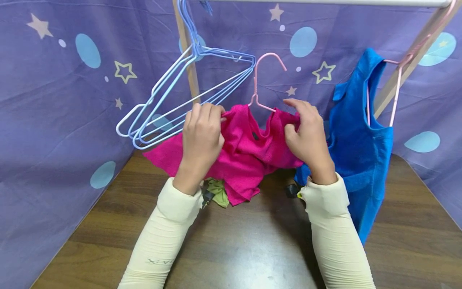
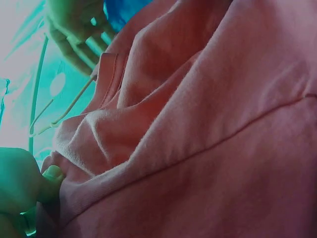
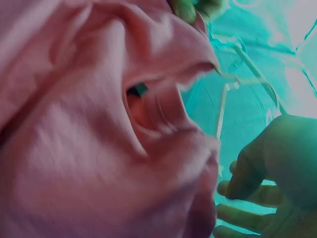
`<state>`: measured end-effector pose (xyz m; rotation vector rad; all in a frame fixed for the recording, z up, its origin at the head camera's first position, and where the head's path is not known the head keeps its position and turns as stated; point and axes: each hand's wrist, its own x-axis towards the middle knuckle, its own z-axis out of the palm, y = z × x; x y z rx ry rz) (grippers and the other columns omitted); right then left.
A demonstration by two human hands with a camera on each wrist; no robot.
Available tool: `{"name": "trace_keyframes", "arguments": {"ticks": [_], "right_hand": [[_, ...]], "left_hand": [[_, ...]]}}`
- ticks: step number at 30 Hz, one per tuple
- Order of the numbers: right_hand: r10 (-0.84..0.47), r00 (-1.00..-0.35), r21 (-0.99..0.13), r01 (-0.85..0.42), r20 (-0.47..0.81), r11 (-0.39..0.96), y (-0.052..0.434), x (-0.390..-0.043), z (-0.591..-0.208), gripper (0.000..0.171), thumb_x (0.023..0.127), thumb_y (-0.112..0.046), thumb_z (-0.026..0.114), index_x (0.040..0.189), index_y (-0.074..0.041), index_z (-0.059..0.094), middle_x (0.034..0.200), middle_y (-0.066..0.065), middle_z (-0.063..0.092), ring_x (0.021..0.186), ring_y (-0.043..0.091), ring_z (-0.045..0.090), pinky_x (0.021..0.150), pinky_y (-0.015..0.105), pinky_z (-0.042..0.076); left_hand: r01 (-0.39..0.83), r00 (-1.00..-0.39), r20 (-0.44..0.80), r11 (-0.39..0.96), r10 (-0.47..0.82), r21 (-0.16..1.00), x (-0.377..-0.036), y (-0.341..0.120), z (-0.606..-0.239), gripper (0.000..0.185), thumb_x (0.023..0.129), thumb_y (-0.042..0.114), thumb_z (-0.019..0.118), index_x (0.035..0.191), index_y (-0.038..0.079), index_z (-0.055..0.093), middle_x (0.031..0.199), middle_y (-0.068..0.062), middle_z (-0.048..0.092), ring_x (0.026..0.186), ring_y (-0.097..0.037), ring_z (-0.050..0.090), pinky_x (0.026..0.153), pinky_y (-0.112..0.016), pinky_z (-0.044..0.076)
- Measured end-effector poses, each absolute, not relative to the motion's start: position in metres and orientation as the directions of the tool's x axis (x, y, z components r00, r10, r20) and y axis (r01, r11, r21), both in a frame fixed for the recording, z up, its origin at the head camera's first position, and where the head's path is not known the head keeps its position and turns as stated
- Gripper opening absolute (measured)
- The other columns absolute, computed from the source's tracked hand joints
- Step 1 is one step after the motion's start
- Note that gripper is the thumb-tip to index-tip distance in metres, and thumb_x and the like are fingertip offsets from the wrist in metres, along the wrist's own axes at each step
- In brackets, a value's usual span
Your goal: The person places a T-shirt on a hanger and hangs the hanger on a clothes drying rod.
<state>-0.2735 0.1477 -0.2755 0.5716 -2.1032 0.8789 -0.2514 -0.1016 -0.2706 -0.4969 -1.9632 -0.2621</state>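
A magenta shirt [image 1: 249, 148] hangs on a pink hanger [image 1: 255, 86], whose hook stands up out of the neckline. My left hand [image 1: 203, 134] pinches the shirt's left shoulder; the thumb [image 2: 53, 173] presses on the cloth in the left wrist view. At the other shoulder is my right hand [image 1: 306, 132], fingers loosely bent and parted, with no cloth gripped between them. In the right wrist view, the right hand [image 3: 277, 173] is just beside the shirt's edge [image 3: 210, 163]. Cloth hides the hanger's lower part.
Several blue and white hangers [image 1: 195, 52] hang at the left. A blue sleeveless garment [image 1: 361, 160] on another pink hanger [image 1: 397, 90] is at the right. A white rail [image 1: 325, 3] crosses above. Green cloth [image 1: 218, 192] lies on the wooden table [image 1: 245, 249].
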Motion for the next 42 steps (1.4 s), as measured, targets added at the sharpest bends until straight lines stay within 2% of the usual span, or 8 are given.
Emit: {"name": "trace_keyframes", "arguments": {"ticks": [6,10,15,18,24,35,42], "right_hand": [[-0.076,-0.722,-0.474,-0.526,0.688,0.706,0.172,-0.273,-0.272,0.051,0.083,0.006,0.056,0.133,0.0,0.064,0.134,0.02,0.064,0.126,0.041,0.055,0.105,0.058,0.04],[-0.101,-0.786,-0.48,-0.468,0.61,0.742,0.181,-0.273,-0.271,0.044,0.09,0.001,0.056,0.133,0.001,0.064,0.134,0.024,0.063,0.125,0.044,0.055,0.107,0.059,0.04],[-0.111,-0.819,-0.472,-0.428,0.563,0.771,0.185,-0.277,-0.274,0.035,0.096,-0.005,0.064,0.131,0.0,0.066,0.129,0.025,0.064,0.121,0.044,0.057,0.105,0.06,0.044],[-0.084,-0.779,-0.445,-0.44,0.622,0.78,0.185,-0.281,-0.278,0.029,0.096,-0.007,0.069,0.124,0.001,0.071,0.121,0.024,0.068,0.114,0.043,0.06,0.101,0.058,0.045],[-0.022,-0.622,-0.364,-0.485,0.782,0.795,0.185,-0.287,-0.283,0.017,0.093,-0.01,0.075,0.105,0.002,0.079,0.099,0.022,0.074,0.093,0.04,0.065,0.085,0.052,0.049],[0.089,-0.546,-0.361,-0.416,0.833,0.835,0.182,-0.286,-0.284,0.021,0.094,-0.016,0.068,0.099,0.001,0.079,0.092,0.021,0.073,0.088,0.039,0.064,0.075,0.053,0.049],[0.057,-0.54,-0.317,-0.403,0.84,0.859,0.172,-0.283,-0.285,0.021,0.092,-0.016,0.067,0.091,0.003,0.076,0.083,0.021,0.069,0.081,0.039,0.063,0.067,0.054,0.05]], "left_hand": [[0.45,-0.379,0.903,0.893,0.201,-0.01,-0.251,-0.105,-0.269,0.009,0.09,-0.003,0.067,0.098,-0.003,0.066,0.092,-0.016,0.063,0.081,-0.037,0.053,0.067,-0.046,0.042],[0.453,-0.384,0.904,0.891,0.189,0.007,-0.25,-0.107,-0.267,0.008,0.091,-0.002,0.068,0.098,-0.003,0.066,0.092,-0.017,0.063,0.081,-0.037,0.053,0.067,-0.046,0.042],[0.456,-0.388,0.905,0.89,0.173,0.026,-0.25,-0.111,-0.266,0.007,0.092,-0.001,0.067,0.098,-0.003,0.066,0.092,-0.017,0.064,0.082,-0.038,0.054,0.068,-0.047,0.042],[0.459,-0.385,0.909,0.888,0.161,0.037,-0.249,-0.114,-0.265,0.006,0.092,-0.001,0.066,0.098,-0.004,0.066,0.092,-0.017,0.064,0.082,-0.038,0.054,0.068,-0.047,0.043],[0.467,-0.401,0.905,0.882,0.143,0.067,-0.248,-0.116,-0.264,0.007,0.093,0.001,0.067,0.099,-0.004,0.067,0.094,-0.017,0.065,0.081,-0.038,0.054,0.071,-0.047,0.044],[0.437,-0.421,0.901,0.894,0.102,0.103,-0.247,-0.116,-0.264,0.008,0.091,-0.001,0.068,0.098,-0.004,0.067,0.091,-0.019,0.065,0.076,-0.039,0.053,0.072,-0.048,0.045],[0.398,-0.441,0.895,0.907,0.06,0.136,-0.247,-0.112,-0.267,0.008,0.09,-0.003,0.066,0.098,-0.004,0.067,0.091,-0.019,0.064,0.076,-0.039,0.051,0.072,-0.049,0.044]]}}
